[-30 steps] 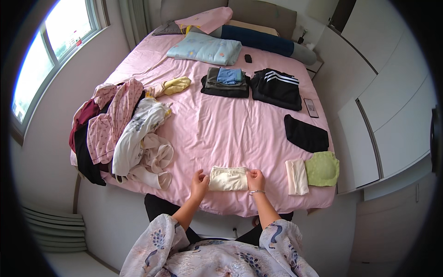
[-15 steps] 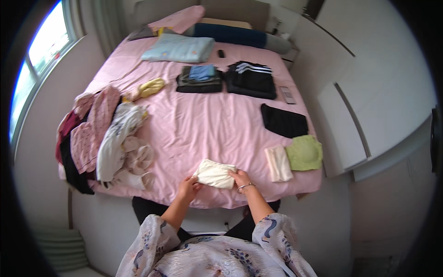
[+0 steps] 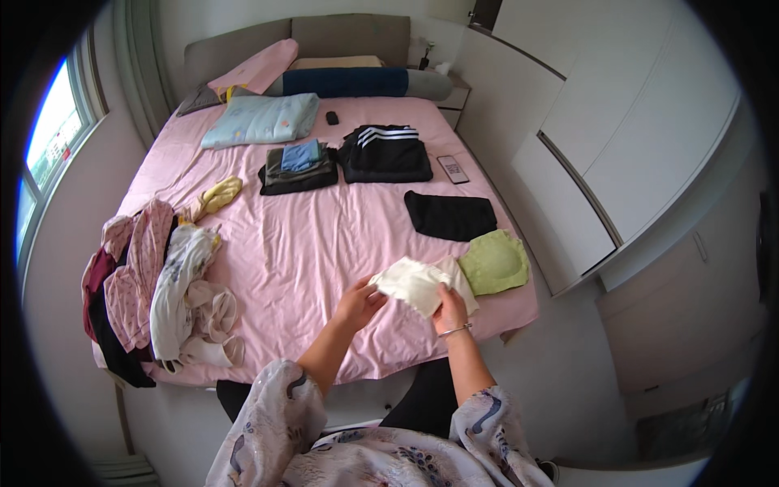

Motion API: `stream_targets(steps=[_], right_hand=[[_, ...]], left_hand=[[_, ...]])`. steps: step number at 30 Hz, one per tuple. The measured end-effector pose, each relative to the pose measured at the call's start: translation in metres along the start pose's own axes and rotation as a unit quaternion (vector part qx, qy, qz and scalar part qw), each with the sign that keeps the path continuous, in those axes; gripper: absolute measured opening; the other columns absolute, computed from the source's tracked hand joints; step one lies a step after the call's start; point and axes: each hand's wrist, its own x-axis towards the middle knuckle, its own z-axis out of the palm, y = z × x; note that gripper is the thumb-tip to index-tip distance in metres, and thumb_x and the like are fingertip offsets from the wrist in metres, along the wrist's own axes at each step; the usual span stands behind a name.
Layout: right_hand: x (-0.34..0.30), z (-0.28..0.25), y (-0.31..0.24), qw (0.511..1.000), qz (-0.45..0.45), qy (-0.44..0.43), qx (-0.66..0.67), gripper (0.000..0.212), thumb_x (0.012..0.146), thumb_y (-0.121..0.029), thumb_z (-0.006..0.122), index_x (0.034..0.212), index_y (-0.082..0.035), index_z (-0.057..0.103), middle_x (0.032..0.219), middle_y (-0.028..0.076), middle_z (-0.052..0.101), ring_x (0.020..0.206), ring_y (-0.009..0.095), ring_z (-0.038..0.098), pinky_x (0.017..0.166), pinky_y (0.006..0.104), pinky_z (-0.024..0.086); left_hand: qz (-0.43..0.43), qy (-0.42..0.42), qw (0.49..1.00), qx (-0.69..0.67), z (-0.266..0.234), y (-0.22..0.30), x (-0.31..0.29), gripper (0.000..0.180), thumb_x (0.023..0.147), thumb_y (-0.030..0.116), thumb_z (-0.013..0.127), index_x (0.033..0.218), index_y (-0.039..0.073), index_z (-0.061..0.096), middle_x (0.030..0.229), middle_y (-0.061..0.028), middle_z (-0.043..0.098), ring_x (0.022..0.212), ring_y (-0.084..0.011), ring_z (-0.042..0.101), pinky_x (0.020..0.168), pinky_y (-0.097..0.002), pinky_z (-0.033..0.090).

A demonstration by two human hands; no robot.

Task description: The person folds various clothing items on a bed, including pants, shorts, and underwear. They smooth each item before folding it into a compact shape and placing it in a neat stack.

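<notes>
A small folded cream garment (image 3: 408, 286) is stretched between my two hands above the near right part of the bed. My left hand (image 3: 360, 303) pinches its left corner. At its lower right edge, my right hand (image 3: 451, 312), with a bracelet at the wrist, grips it with thumb and fingers. Behind the garment lies a folded pale cloth piece (image 3: 462, 282), partly covered from view. Touching that piece on the right is a light green bra (image 3: 495, 262). Farther back rests a folded black garment (image 3: 451, 216).
Unfolded clothes (image 3: 134, 304) heap at the bed's left edge, a yellow cloth (image 3: 217, 197) beyond them. Farther back are a dark folded stack (image 3: 299, 180), black striped clothes (image 3: 389, 162), a phone (image 3: 453, 170) and a light blue quilt (image 3: 260, 119). White cabinets (image 3: 560, 203) flank the right side.
Both hands have carried the cream garment to the right and lifted it, so it now overlaps the pale folded piece. The view has shifted to the right.
</notes>
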Motion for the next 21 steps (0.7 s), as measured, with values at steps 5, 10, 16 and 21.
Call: stream_targets(steps=[5,10,16,21], right_hand=[[0.008,-0.027,-0.038,0.994,-0.091,0.054,0.034,0.032,0.089,-0.021,0.05,0.116,-0.005,0.046,0.113,0.011,0.054,0.1,0.024,0.055,0.084,0.0378,0.046],[0.019,-0.108,0.006,0.971,0.092,0.217,-0.032,0.034,0.087,-0.031,0.051,0.113,-0.009,0.047,0.112,0.009,0.054,0.097,0.023,0.054,0.08,0.0372,0.045],[0.024,-0.148,0.05,0.977,0.009,0.209,0.03,0.02,0.084,-0.029,0.053,0.093,-0.011,0.051,0.09,0.006,0.056,0.075,0.016,0.051,0.064,0.0283,0.043],[-0.011,-0.127,0.089,0.928,-0.104,0.312,-0.177,0.026,0.084,-0.028,0.046,0.069,-0.006,0.047,0.052,0.001,0.044,0.038,0.009,0.036,0.031,0.0231,0.027]], left_hand=[[0.028,-0.082,0.996,-0.007,0.059,-0.005,0.045,0.048,0.088,0.005,0.044,0.133,0.008,0.028,0.122,-0.0128,0.046,0.103,-0.023,0.052,0.088,-0.0352,0.044],[-0.031,0.041,0.997,0.05,-0.014,-0.044,0.047,0.057,0.085,0.007,0.048,0.137,0.01,0.023,0.126,-0.0153,0.041,0.114,-0.0292,0.043,0.088,-0.0423,0.041],[0.014,0.171,0.985,-0.023,-0.136,-0.007,-0.037,0.02,0.09,0.018,0.039,0.105,0.009,0.048,0.1,-0.0085,0.06,0.094,-0.0233,0.059,0.074,-0.0358,0.048],[0.015,0.145,0.988,-0.06,-0.192,0.003,-0.101,0.024,0.092,0.02,0.038,0.109,0.006,0.048,0.103,-0.0097,0.061,0.098,-0.0227,0.059,0.076,-0.0335,0.049]])
